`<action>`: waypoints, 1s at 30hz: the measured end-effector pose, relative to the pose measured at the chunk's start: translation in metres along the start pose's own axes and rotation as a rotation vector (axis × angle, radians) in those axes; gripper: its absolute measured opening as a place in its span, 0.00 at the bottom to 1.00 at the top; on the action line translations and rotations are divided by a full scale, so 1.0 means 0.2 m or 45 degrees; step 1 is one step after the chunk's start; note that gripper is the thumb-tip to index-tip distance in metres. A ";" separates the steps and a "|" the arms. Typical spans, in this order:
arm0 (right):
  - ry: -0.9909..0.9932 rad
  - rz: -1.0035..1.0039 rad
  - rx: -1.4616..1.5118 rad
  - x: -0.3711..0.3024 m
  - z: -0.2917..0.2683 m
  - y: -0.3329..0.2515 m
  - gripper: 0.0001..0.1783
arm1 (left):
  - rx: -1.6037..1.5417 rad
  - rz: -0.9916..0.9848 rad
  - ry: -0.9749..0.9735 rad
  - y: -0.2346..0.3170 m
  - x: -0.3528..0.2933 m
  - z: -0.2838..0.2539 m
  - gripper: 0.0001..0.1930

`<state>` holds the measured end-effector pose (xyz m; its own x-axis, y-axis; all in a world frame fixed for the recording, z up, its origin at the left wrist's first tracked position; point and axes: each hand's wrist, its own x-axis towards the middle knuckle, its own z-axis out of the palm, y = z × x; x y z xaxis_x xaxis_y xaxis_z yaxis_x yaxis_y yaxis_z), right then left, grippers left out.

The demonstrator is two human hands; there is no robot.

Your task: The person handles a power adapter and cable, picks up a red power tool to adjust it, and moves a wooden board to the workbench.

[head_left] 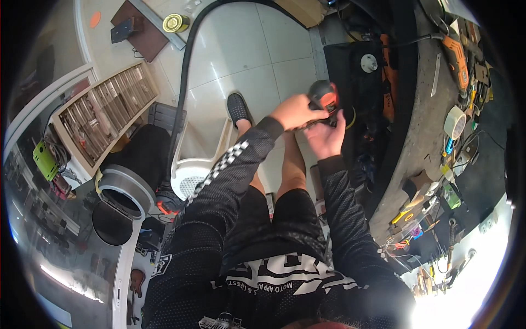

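Observation:
My left hand [298,112] is wrapped round a red and black hand-held tool [324,97], perhaps a small power tool; blur hides its exact kind. It is held in the air in front of my knees, its rounded black end pointing away from me. Just beneath and to the right, my right hand [327,140] is turned palm up with its fingers apart. The fingertips reach up close to the tool's lower end. Whether they touch it I cannot make out, since part of that hand lies behind the tool.
On the right runs a dark workbench [405,148] with an orange corded tool [456,60], a tape roll [455,122] and scattered hand tools. At left stand a white plastic stool [192,175], a lidded bin [129,186] and a drawer cabinet [107,112]. A black hose [183,82] crosses the tiles.

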<state>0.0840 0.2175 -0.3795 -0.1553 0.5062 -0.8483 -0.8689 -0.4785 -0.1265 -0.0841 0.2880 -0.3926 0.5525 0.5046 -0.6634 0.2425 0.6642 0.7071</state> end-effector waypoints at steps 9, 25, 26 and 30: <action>0.291 -0.409 0.298 0.41 0.02 -0.47 0.41 | 0.773 0.430 0.572 0.25 0.64 0.12 0.27; 0.195 -0.081 0.028 0.61 -0.11 -0.79 0.61 | 1.085 -0.405 0.220 -1.10 -0.50 -0.39 0.19; 0.387 -0.044 0.109 0.58 -0.14 -0.79 0.65 | 1.059 -0.404 0.238 -1.15 -0.58 -0.38 0.19; 0.615 0.047 0.120 0.44 -0.17 -0.89 0.77 | 0.700 -0.431 0.372 -1.19 -0.74 -0.40 0.17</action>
<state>0.2409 0.3232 -0.4479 0.0294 0.0892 -0.9956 -0.9091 -0.4117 -0.0637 -0.2872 0.0989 -0.4822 0.1579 0.4980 -0.8527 0.7730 0.4750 0.4206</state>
